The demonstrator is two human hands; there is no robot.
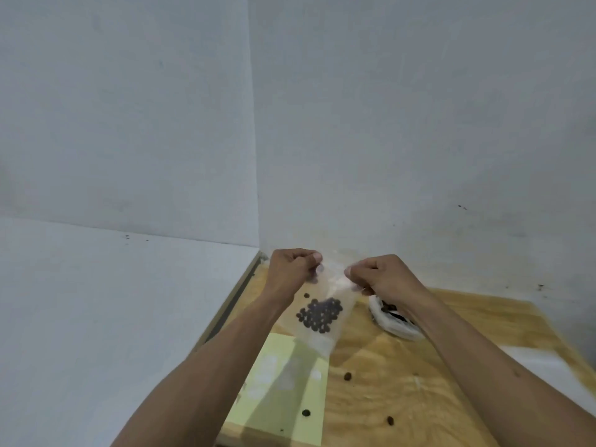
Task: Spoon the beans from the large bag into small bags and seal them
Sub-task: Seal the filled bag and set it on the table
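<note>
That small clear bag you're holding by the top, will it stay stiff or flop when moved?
Likely floppy: the small bag is thin clear film, hanging from both hands. Probably bottom-heavy, since the beans cluster low. They would likely shift if it's tilted.

You face a corner where two pale grey-white walls meet at twelve o'clock, with a light plywood table at five o'clock and a pale ledge at eight.
</note>
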